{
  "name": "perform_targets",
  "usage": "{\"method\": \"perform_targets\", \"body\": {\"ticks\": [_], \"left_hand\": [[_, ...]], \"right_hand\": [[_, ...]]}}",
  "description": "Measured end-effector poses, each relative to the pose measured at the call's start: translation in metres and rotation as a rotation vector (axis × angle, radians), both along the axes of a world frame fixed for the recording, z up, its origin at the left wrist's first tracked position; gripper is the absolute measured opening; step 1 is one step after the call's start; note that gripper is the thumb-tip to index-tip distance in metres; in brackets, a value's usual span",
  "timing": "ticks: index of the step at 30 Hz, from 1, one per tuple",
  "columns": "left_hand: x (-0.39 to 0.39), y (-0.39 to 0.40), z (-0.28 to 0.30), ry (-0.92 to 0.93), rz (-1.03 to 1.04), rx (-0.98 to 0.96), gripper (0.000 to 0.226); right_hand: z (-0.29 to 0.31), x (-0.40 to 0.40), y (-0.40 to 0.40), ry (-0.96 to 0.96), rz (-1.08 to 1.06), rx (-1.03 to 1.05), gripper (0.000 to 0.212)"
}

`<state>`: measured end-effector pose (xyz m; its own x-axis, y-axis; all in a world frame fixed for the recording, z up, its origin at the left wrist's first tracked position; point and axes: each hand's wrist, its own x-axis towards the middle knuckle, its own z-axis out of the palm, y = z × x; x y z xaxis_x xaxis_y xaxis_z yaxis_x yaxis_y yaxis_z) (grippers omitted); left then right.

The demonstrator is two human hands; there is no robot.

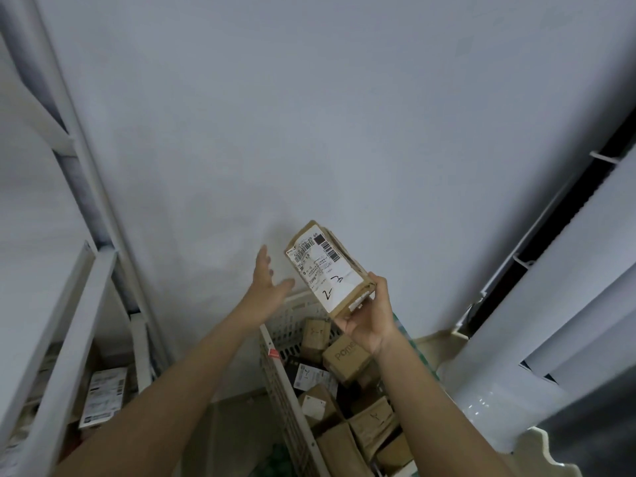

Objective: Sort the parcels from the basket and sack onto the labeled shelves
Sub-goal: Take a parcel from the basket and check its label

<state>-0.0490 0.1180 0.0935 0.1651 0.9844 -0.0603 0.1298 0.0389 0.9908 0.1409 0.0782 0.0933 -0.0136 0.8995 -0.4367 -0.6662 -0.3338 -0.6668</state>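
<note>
My right hand [370, 318] grips the lower end of a brown cardboard parcel [327, 266] and holds it up before the white wall. Its white shipping label carries barcodes and a handwritten "2-3". My left hand [266, 280] hovers just left of the parcel with straight, spread fingers, touching nothing. Below both hands stands a white plastic basket [275, 370] holding several brown parcels, some marked with handwritten numbers.
A white metal shelf unit [69, 321] rises on the left, with labelled parcels [103, 397] on a low shelf. White slatted panels [568, 304] lean at the right. A bare white wall fills the view ahead.
</note>
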Motion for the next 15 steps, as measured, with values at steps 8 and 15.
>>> {"method": "perform_targets", "body": {"ticks": [8,15], "left_hand": [[0.016,0.001,0.008,-0.455,-0.181,-0.246,0.086],[0.016,0.004,0.021,-0.208,-0.110,-0.093,0.080]], "right_hand": [[0.001,-0.002,-0.007,-0.053,0.226,0.072,0.058],[-0.007,0.022,-0.007,-0.548,0.207,0.191,0.065]]}}
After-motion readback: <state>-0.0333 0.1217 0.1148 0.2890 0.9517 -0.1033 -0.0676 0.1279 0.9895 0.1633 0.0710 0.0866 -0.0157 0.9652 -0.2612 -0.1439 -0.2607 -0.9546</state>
